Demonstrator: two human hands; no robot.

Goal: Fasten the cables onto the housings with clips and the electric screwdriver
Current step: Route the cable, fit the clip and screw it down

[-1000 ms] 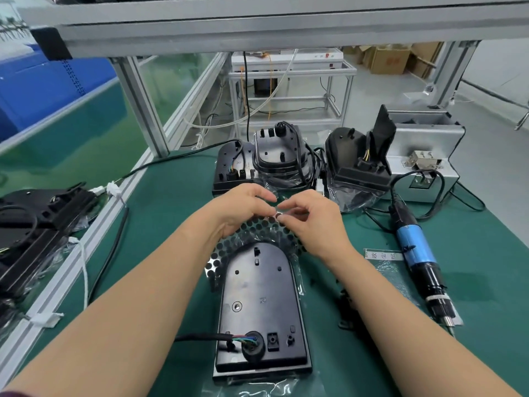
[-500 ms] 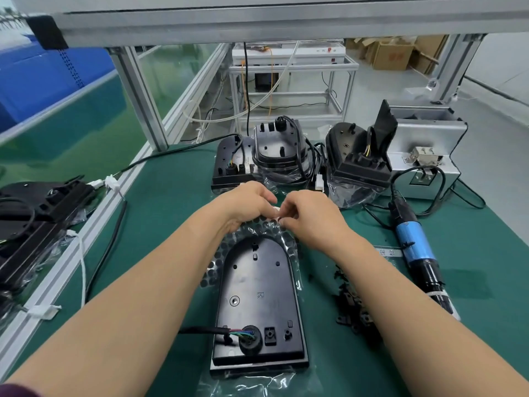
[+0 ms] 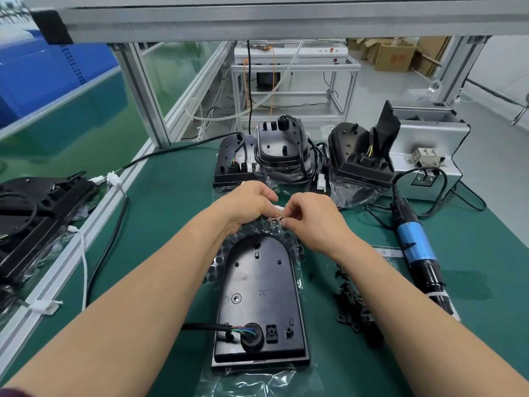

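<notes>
The green worktop (image 3: 171, 224) carries one black housing (image 3: 260, 296) in the middle. It lies flat on a clear plastic bag, its square end toward the near edge and its rounded end pointing away. Three more housings (image 3: 282, 150) stand along the far edge. The electric screwdriver (image 3: 418, 250), with its blue body, lies near the right edge, well apart from both hands. The left hand (image 3: 249, 203) and right hand (image 3: 312, 219) meet just above the housing's rounded end, fingers curled, pinching a small white part (image 3: 278, 208) between them. Loose black clips (image 3: 353, 308) lie just right of the housing, under the right forearm. A black cable (image 3: 200, 327) enters the housing's near end from the left.
</notes>
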